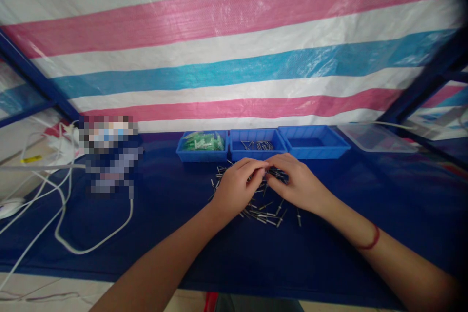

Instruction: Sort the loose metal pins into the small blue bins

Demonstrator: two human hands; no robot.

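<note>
While pinching at pins (263,212) just below middle bin (256,148): L hand (236,187) + R hand (296,183) fingertips together, grip contents unclear. Prob light, stiff, slippery; grab mid-shaft.

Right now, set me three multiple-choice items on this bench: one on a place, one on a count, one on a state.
1. Where do the loose metal pins lie?
A. On the blue cloth under the hands
B. In the clear tray
C. On the floor

2. How many blue bins stand in the row?
A. Two
B. Three
C. Five

3. How do the left hand and right hand stand?
A. Far apart
B. Lifted high
C. Fingertips together over the pins

Answers: 1 A, the pins are scattered on the cloth; 2 B, the green-filled bin, middle bin and right bin; 3 C, the fingers meet above the pile.
</note>
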